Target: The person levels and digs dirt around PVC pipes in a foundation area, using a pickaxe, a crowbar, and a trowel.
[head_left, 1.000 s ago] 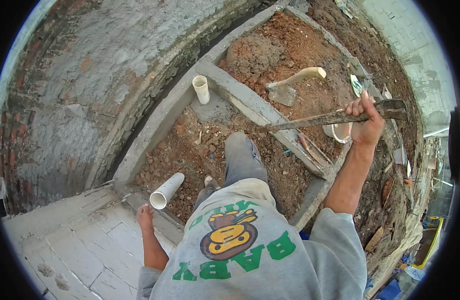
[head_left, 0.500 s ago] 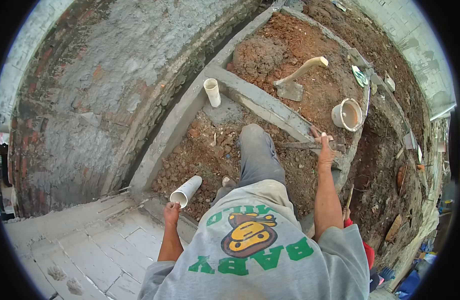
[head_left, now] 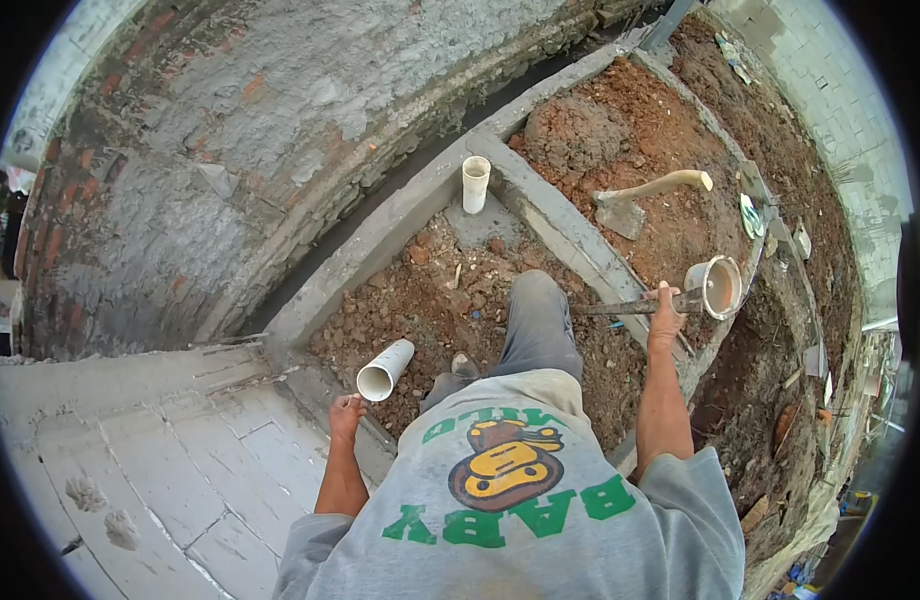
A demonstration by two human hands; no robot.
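Note:
My right hand (head_left: 665, 322) is wrapped around a hand saw (head_left: 620, 308), its long flat blade pointing left past my knee. The dark handle end of the saw overlaps the side of a pale bucket (head_left: 720, 288). Low on the left, my left hand (head_left: 347, 414) has its fingers curled together just below the open end of a white plastic pipe (head_left: 385, 371). That pipe lies tilted over the rubble. What the left fingers hold, if anything, is hidden. A second white pipe (head_left: 476, 186) stands upright at the corner of the concrete beams.
Concrete beams (head_left: 570, 245) frame the soil around my legs. On the red earth beyond lies a hoe (head_left: 622, 217) with a curved wooden handle, near a green-and-white sandal (head_left: 751, 217). A rough plastered wall (head_left: 280, 120) rises left, above a narrow gap. Pale blocks (head_left: 180, 480) lie lower left.
My right hand has lifted slightly and turned the saw, bringing its handle toward the bucket. My left hand has slipped just below the pipe's rim. The view has shifted, moving the scene rightward and down.

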